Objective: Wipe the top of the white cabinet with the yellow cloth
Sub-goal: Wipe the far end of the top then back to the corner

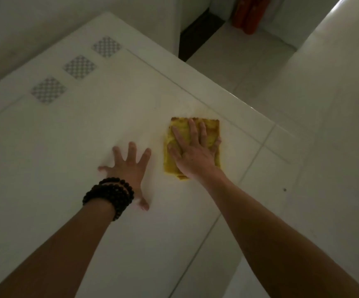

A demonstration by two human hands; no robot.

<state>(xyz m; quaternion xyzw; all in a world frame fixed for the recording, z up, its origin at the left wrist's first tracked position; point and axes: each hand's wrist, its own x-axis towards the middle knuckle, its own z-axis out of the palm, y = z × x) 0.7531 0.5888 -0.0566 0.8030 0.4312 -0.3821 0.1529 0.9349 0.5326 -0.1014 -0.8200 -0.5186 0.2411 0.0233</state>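
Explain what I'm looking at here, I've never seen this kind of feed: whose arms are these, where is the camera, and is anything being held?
There is no machine: a person works bare-handed, and the single picture comes from a camera on their head, looking down. The right hand presses flat on a folded yellow cloth lying on the white cabinet top; nothing is gripped. The left hand, with a dark beaded bracelet on its wrist, rests spread on the bare top. Three checkered square patches lie further back. Red objects stand on the floor beyond.

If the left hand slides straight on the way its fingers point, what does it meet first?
Bare cabinet top as far as shown. The left hand points past the checkered patches, probably missing them; the yellow cloth lies off to its right.
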